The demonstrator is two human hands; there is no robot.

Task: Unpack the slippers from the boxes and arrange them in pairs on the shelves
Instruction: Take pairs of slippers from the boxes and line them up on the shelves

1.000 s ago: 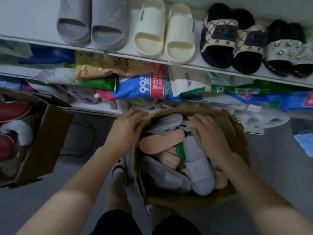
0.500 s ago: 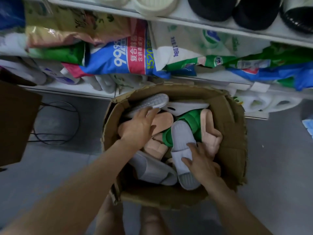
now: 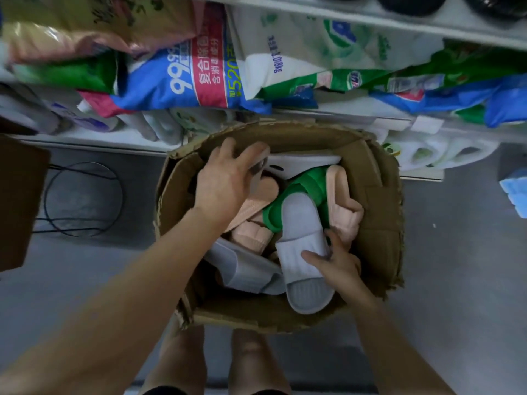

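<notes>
An open cardboard box stands on the floor in front of my legs, full of loose slippers. My right hand grips a pale grey slipper by its strap, thumb on top and fingers at its side. My left hand reaches to the box's back left, fingers curled over the edge of another grey slipper, which it mostly hides. A green slipper, pink slippers, a white slipper and a further grey slipper lie around them.
Behind the box, white shelves hold detergent bags and white bottles. Black slippers peek from the upper shelf. A second brown box is at the left edge. A wire loop lies on the grey floor.
My view has tilted down onto the box. My left hand moved from the pink slipper up to the grey one at the back. My right hand closed its grip on the pale grey slipper.
</notes>
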